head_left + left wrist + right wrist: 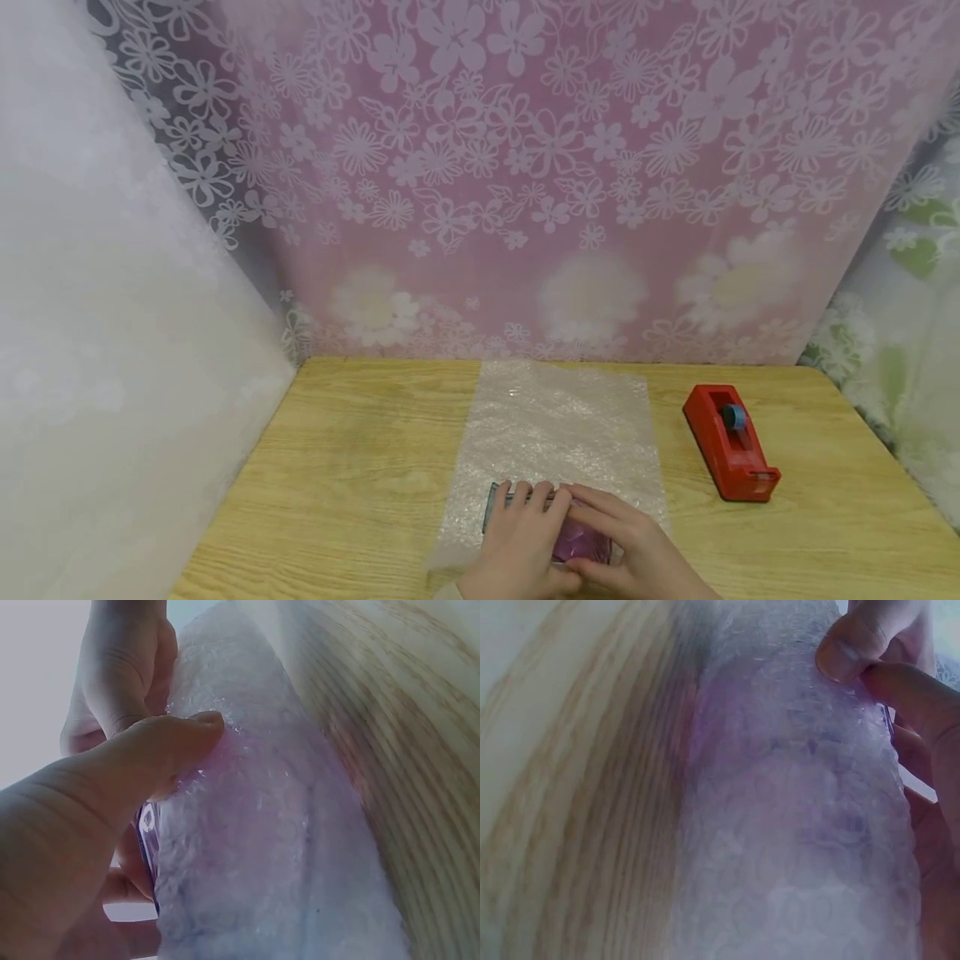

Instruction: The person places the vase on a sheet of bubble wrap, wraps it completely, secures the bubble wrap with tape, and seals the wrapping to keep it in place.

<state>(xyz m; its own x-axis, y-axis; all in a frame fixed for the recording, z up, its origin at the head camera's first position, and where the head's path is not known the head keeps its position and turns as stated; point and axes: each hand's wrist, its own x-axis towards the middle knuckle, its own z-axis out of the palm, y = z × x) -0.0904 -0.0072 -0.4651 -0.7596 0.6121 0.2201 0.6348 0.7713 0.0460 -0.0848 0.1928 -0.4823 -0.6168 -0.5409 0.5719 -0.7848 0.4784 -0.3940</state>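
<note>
Nearest you, your left hand [517, 546] and right hand [633, 542] meet over the purple object [581, 542], which lies sideways on the bubble wrap [570, 425] at the near part of the sheet. Both sets of fingers hold it: they arch over its top while your thumbs press the wrap's near edge against its side, where purple shows through. It may be glassware, but your hands hide too much to be sure. The rest of the wrap spreads flat away from you across the wooden table [360, 450]. To its right sits a red tape dispenser [731, 446], and behind the table hangs a pink floral cloth [555, 175].
</note>
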